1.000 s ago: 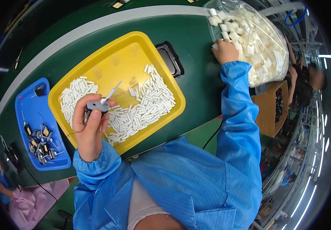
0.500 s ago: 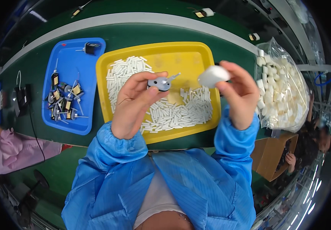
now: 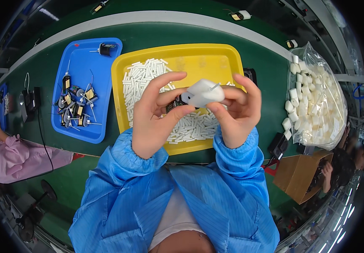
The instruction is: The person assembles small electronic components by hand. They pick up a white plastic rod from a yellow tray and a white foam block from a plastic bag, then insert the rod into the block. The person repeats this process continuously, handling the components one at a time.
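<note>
My left hand (image 3: 153, 114) grips a small motor-like unit (image 3: 174, 103) with a dark circuit board and a grey end plate. Between the fingers and thumb of my right hand (image 3: 237, 114) is a white rounded cap-like piece (image 3: 203, 93). The white piece lies against the grey plate side of the unit, and a thin pale rod (image 3: 214, 87) sticks out through it. Whether it is fully seated I cannot tell. Both hands are held above a yellow tray (image 3: 207, 49) of short white tubes (image 3: 146, 76). Fingers partly hide the unit.
At left a blue tray (image 3: 85, 134) contains several similar units (image 3: 78, 107). A clear bag (image 3: 323, 105) of white pieces is at right, with a black box (image 3: 278, 145) and a cardboard box (image 3: 293, 177) nearby. A person in pink (image 3: 17, 162) works at far left.
My right hand has moved left with the white piece, bringing it onto the unit in my left hand. The rod now pokes through the white piece. The view has shifted slightly.
</note>
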Tool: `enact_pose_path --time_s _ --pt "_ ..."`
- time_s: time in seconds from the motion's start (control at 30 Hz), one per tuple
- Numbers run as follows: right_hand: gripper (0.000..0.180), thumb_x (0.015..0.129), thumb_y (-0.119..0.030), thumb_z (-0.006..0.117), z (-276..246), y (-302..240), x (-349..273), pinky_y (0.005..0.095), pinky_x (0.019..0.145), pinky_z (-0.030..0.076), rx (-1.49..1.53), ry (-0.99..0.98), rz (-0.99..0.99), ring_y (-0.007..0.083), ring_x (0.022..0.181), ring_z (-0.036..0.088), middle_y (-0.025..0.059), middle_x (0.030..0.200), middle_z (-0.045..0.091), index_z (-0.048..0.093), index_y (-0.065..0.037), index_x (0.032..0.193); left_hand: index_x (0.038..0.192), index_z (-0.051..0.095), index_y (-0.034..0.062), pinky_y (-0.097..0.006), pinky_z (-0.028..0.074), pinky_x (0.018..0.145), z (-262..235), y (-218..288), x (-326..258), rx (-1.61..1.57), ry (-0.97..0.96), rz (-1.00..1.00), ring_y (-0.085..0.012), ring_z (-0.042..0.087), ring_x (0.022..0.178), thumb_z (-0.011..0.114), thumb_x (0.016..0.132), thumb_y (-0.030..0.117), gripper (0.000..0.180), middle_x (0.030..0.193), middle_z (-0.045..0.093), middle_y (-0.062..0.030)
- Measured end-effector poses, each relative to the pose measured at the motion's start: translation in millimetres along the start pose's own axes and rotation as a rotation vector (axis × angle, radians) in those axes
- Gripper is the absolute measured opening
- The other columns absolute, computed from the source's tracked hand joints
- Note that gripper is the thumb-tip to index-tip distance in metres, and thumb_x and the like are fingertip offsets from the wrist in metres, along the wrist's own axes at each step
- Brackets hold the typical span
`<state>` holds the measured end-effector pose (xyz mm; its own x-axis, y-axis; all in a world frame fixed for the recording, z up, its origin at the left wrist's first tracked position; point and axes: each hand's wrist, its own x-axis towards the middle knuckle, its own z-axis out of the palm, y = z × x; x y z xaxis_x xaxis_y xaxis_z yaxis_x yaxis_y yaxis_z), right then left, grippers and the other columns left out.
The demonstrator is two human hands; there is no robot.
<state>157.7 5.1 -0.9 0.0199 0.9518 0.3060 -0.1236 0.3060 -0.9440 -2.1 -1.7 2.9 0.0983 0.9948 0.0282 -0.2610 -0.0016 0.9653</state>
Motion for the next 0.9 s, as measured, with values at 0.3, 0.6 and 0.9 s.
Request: enact_pose_path --time_s 0.3,0.6,0.9 --pt "0.039 0.071 0.004 0.068 -27.7 -2.2 9.3 0.0284 0.073 0.054 -0.128 -0.181 0.004 0.0197 0.092 0.059 0.0127 0.101 0.061 0.059 -0.003 0.108 0.118 0.051 0.0020 -0.027 0.048 0.080 9.8 4.4 7.1 0.428 -0.176 0.104 -0.0170 0.060 0.097 0.066 0.076 -0.001 0.045 0.109 0.060 -0.0125" --pt "0.030 0.068 0.002 0.071 -43.0 -3.8 12.5 0.0267 0.068 0.053 0.020 -0.272 0.068 0.0164 0.089 0.057 0.0072 0.098 0.055 0.054 -0.003 0.092 0.107 0.054 -0.0013 -0.027 0.046 0.078 19.1 -6.2 14.4 0.003 -0.148 -0.191 -0.0157 0.058 0.090 0.067 0.078 0.005 0.032 0.095 0.060 -0.0090" --pt "0.032 0.070 -0.002 0.072 -51.6 -0.8 10.2 0.0252 0.070 0.052 0.065 -0.144 0.270 0.0142 0.091 0.058 0.0079 0.093 0.057 0.055 0.000 0.097 0.098 0.060 -0.0007 -0.027 0.048 0.079 33.3 7.3 28.1 0.291 -0.207 -0.038 -0.0174 0.061 0.086 0.071 0.070 0.002 0.031 0.094 0.062 -0.0097"
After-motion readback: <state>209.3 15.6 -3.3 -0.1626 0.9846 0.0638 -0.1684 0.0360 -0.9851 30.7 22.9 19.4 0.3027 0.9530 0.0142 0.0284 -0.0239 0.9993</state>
